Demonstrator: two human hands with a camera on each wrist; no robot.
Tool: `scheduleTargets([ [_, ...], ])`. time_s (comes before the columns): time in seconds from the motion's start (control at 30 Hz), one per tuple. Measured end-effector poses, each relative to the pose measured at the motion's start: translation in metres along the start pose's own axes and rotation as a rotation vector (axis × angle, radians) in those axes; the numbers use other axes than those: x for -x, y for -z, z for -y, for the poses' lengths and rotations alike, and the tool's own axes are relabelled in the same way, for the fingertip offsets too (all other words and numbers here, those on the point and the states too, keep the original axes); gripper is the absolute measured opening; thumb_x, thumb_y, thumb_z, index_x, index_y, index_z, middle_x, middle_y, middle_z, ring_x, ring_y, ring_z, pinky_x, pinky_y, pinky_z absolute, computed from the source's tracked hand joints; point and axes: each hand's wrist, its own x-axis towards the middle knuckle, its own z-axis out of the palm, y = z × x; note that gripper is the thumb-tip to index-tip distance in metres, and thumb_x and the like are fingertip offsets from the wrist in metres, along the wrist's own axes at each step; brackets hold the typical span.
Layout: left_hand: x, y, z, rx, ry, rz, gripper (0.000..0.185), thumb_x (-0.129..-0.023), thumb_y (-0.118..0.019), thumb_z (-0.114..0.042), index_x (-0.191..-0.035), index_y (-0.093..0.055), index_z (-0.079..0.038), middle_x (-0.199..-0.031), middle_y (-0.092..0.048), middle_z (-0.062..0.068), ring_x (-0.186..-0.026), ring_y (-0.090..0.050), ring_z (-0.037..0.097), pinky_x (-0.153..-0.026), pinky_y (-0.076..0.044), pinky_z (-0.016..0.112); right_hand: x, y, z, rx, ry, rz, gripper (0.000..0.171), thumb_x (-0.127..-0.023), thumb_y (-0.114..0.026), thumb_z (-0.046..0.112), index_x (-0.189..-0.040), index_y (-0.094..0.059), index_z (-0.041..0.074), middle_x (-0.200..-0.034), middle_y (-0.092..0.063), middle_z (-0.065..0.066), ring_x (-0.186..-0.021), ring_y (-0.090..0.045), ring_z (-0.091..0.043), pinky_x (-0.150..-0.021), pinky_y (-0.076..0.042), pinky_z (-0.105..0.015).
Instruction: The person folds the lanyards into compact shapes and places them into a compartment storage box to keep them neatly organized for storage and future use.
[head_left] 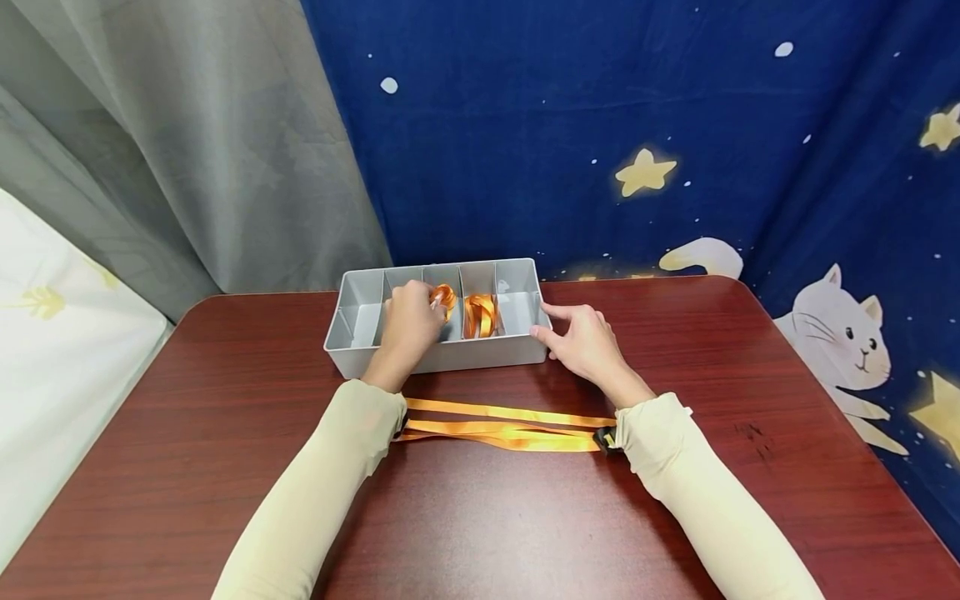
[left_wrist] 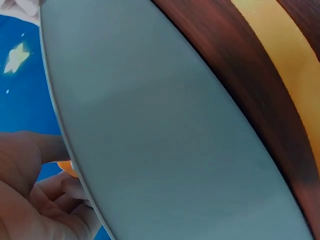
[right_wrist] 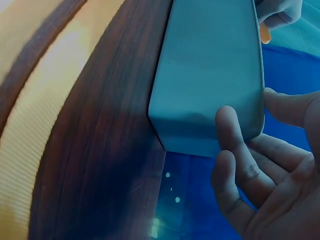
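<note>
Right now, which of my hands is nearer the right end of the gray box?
Right. Your right hand touches the gray box at that end. Your left hand is farther left, over its compartments, pinching an orange ribbon.

I can read no word, number, label or brand anywhere in front of me. On the reddish-brown wood-grain tabletop (head_left: 525, 517), out past my right sleeve (head_left: 667, 450), sits a cluster of small dark marks (head_left: 753, 437); they might be writing or mere scuffs, too small for me to tell. The navy curtain (head_left: 525, 125) carries printed yellow stars (head_left: 645, 172) and a white cat (head_left: 836, 333), with no legible lettering. My grey divided box (head_left: 480, 356) and orange straps (head_left: 510, 437) show no readable characters either.
</note>
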Motion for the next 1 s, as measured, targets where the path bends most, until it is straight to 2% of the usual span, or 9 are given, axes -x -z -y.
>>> scheduleTargets([
  [0.07,0.0,-0.002,-0.001,-0.055,-0.019,-0.003,0.01,-0.087,-0.063,-0.005,-0.082,-0.072,-0.001,-0.082,-0.07,0.016,-0.076,-0.066,0.036,-0.068,-0.052,0.05,0.0,0.0,0.0,-0.003,-0.001,0.002,0.056,-0.093,-0.069,0.038,-0.143,-0.055,0.018,-0.065,-0.07,-0.012,-0.065,-0.071,-0.026,-0.069,-0.042,-0.038],
  [0.13,-0.001,-0.005,-0.002,-0.103,-0.043,-0.003,0.015,-0.086,-0.061,-0.003,-0.072,-0.065,-0.003,-0.076,-0.068,0.016,-0.071,-0.065,0.038,-0.063,-0.051,0.051,0.0,0.0,0.0,-0.007,-0.003,0.002,0.055,-0.093,-0.069,0.037,-0.143,-0.055,0.017,-0.065,-0.07,-0.012,-0.065,-0.07,-0.026,-0.07,-0.043,-0.039],
  [0.23,-0.003,-0.009,-0.001,-0.159,-0.08,0.0,0.019,-0.084,-0.057,0.002,-0.066,-0.061,-0.005,-0.073,-0.066,0.017,-0.07,-0.065,0.04,-0.061,-0.051,0.053,0.0,-0.001,0.0,-0.007,-0.002,0.005,0.055,-0.094,-0.069,0.036,-0.143,-0.055,0.016,-0.065,-0.07,-0.011,-0.065,-0.071,-0.026,-0.073,-0.044,-0.039],
  [0.37,-0.006,-0.014,0.001,-0.239,-0.108,0.03,0.014,-0.083,-0.06,0.002,-0.071,-0.064,-0.004,-0.077,-0.068,0.018,-0.072,-0.067,0.04,-0.063,-0.053,0.052,0.0,-0.001,0.0,-0.004,0.004,0.007,0.055,-0.094,-0.069,0.037,-0.143,-0.055,0.017,-0.065,-0.07,-0.011,-0.066,-0.071,-0.025,-0.073,-0.045,-0.039],
  [0.5,-0.008,-0.015,0.002,-0.327,-0.119,0.089,0.007,-0.083,-0.069,-0.006,-0.076,-0.066,-0.004,-0.081,-0.069,0.017,-0.074,-0.067,0.037,-0.063,-0.054,0.052,-0.001,-0.001,0.001,-0.001,0.003,0.006,0.055,-0.093,-0.07,0.036,-0.143,-0.056,0.016,-0.066,-0.07,-0.011,-0.065,-0.071,-0.026,-0.068,-0.043,-0.038],
  [0.7,-0.012,-0.013,0.0,-0.367,-0.118,0.158,0.009,-0.083,-0.071,-0.011,-0.077,-0.067,-0.006,-0.079,-0.069,0.013,-0.072,-0.066,0.034,-0.064,-0.054,0.05,-0.001,0.0,0.002,0.007,0.009,0.008,0.055,-0.093,-0.07,0.036,-0.142,-0.056,0.016,-0.065,-0.07,-0.011,-0.065,-0.071,-0.026,-0.066,-0.043,-0.037],
  [1.0,-0.016,-0.016,0.0,-0.407,-0.132,0.146,0.007,-0.085,-0.07,-0.011,-0.084,-0.072,-0.004,-0.081,-0.07,0.014,-0.074,-0.065,0.034,-0.068,-0.054,0.051,-0.001,0.001,0.002,0.002,0.001,0.015,0.054,-0.093,-0.07,0.036,-0.142,-0.057,0.015,-0.066,-0.07,-0.012,-0.065,-0.071,-0.027,-0.064,-0.041,-0.037],
])
